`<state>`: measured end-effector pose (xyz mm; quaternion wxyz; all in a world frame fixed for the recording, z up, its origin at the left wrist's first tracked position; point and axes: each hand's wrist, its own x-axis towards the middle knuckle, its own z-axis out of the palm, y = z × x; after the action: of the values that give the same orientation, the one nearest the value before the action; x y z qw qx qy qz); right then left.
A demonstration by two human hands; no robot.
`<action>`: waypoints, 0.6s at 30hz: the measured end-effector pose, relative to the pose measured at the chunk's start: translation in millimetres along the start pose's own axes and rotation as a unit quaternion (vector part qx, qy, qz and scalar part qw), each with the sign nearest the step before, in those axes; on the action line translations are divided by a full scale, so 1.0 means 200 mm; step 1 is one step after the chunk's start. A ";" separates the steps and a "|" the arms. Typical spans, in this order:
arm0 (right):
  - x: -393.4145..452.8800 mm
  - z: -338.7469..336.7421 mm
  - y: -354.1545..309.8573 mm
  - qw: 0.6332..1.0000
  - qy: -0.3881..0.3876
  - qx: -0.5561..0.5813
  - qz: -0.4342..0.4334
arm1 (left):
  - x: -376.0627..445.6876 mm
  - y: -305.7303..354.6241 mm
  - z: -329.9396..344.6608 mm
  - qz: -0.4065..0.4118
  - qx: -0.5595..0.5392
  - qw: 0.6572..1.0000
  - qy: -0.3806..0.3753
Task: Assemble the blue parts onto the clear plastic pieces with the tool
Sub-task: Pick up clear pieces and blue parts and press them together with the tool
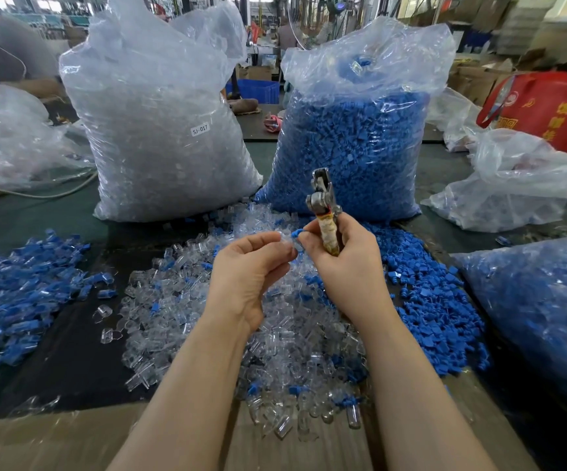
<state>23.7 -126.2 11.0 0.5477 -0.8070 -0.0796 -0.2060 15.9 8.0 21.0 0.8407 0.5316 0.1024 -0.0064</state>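
Behind, bags hold clear pieces and blue parts; hands pinch a blue part, right gripping tool.

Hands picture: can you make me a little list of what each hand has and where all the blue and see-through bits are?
left hand: pinches a clear plastic piece
right hand: grips the metal pliers tool and pinches a blue part
clear pile: under the hands
loose blue parts: right of the hands
joined pieces: heap at left
bag of clear pieces: behind, left
bag of blue parts: behind, right
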 end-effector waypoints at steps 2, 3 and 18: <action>0.00 0.00 0.00 1.000 -0.002 0.009 0.005 | 0.00 0.00 0.00 0.010 0.009 1.000 0.000; 0.00 0.00 0.00 1.000 -0.002 0.009 0.004 | 0.00 -0.01 0.01 0.017 0.014 1.000 0.002; -0.01 0.01 -0.01 0.999 0.035 -0.009 -0.009 | -0.02 -0.01 0.05 0.093 0.062 0.994 0.015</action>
<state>22.8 -123.0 11.0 0.5409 -0.8035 -0.0660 -0.2398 12.5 -2.1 24.9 0.8015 0.5899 0.0650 0.0733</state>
